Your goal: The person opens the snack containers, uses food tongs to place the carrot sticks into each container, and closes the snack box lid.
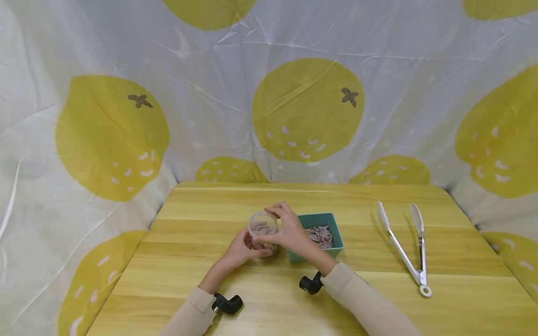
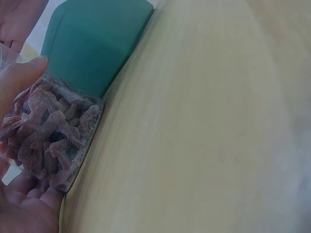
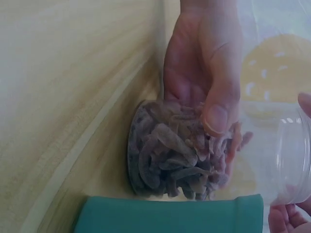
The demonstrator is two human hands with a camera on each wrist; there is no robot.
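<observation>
A clear plastic jar (image 3: 260, 150) stands upright on the table, its lower part filled with brownish-pink dried strips (image 3: 167, 158). My left hand (image 1: 240, 253) holds the jar low on its side, thumb across the near wall and fingers behind. Around the jar's clear top, my right hand (image 1: 291, 232) grips with the thumb on the near side and fingers on the far side. Just right of the jar is a green rectangular box (image 1: 338, 239) with more strips (image 1: 321, 236) inside; my right hand and wrist overlap its left part in the head view.
Metal tongs (image 1: 404, 256) with pale tips lie spread apart on the right of the wooden table (image 1: 201, 205). A curtain (image 1: 218, 93) printed with yellow fruit hangs behind the table and at both sides.
</observation>
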